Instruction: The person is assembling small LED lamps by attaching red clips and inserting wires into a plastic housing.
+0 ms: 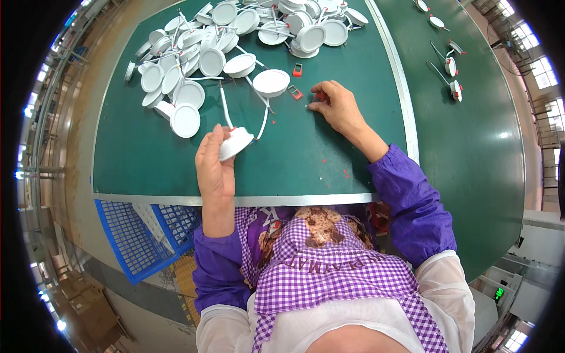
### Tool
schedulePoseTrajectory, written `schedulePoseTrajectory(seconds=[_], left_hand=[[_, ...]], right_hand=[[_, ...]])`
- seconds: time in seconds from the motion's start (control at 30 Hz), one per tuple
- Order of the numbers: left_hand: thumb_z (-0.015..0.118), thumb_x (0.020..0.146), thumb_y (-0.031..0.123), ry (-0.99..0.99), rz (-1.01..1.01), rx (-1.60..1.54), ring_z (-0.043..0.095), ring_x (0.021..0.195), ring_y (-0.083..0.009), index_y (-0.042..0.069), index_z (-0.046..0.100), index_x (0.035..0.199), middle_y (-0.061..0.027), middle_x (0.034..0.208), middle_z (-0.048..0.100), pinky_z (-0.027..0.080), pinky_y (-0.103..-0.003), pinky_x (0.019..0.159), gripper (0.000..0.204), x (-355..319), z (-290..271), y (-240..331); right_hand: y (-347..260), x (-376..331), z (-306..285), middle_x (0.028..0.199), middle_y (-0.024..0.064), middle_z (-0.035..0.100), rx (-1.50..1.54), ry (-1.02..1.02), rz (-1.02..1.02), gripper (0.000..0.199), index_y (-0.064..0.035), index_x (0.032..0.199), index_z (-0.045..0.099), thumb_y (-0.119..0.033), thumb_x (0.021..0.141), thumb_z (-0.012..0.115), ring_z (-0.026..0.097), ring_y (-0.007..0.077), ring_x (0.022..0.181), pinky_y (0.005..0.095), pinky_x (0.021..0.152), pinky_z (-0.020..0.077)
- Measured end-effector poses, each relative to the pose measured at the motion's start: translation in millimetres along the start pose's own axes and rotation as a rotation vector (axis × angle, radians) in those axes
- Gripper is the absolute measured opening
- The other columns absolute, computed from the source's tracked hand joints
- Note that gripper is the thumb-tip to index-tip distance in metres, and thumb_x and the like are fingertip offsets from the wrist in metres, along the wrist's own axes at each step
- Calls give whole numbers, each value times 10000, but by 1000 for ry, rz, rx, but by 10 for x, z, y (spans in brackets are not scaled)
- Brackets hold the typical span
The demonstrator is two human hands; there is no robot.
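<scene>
In my left hand (pixel 214 162) is a white round downlight (pixel 237 145), gripped at its rim between thumb and fingers and tilted above the green table. A white cable rises from it toward the pile, and a second thin lead runs up on its right. My right hand (pixel 340 110) is closed in a pinch over the table, with a small red piece (pixel 318 96) partly hidden between thumb and fingertips. Just left of that hand lie two small red-framed clips (pixel 298 70). Another white downlight (pixel 271 83) lies beside them.
A large heap of white downlights (pixel 212 62) with loose cables covers the table's far left and middle. Red scraps (pixel 345 173) dot the green tabletop (pixel 282 170). Several downlights (pixel 456 90) rest on the green surface to the right. A blue crate (pixel 126 244) stands below the left front edge.
</scene>
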State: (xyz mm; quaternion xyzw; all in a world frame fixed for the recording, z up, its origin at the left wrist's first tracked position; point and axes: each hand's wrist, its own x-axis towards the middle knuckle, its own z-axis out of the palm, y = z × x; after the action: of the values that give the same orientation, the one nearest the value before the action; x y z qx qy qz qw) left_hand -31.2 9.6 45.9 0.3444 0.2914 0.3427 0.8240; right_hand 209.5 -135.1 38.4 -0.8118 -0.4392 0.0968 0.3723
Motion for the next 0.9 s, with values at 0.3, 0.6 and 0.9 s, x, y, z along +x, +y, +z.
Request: schedulePoseTrajectory(seconds=[0.3,0.6,0.9], left_hand=[[619,870,-20,-51,51,95,589,1075,-210,-60,457,1264,-133,1170,577,498,-331,933,429,-231,160,0],[602,890,5,-109,-112,-77,591,1098,-228,-9,457,1247,-123,1175,586,491,-369,956,385,-382,269,-224],[595,887,3,-192,-187,-60,604,1078,-227,6,454,1250,-123,1162,592,506,-383,929,390,-490,472,-336]], right_hand=[[53,-151,-110,999,107,668,651,-109,359,232,48,1146,593,-25,926,572,672,152,871,236,751,555],[-425,-356,-288,1021,138,670,875,-102,331,234,65,1131,574,-25,916,589,682,194,907,248,732,563],[-509,-558,-341,927,81,675,921,-159,287,154,18,1006,607,-68,886,652,650,133,837,241,723,518]])
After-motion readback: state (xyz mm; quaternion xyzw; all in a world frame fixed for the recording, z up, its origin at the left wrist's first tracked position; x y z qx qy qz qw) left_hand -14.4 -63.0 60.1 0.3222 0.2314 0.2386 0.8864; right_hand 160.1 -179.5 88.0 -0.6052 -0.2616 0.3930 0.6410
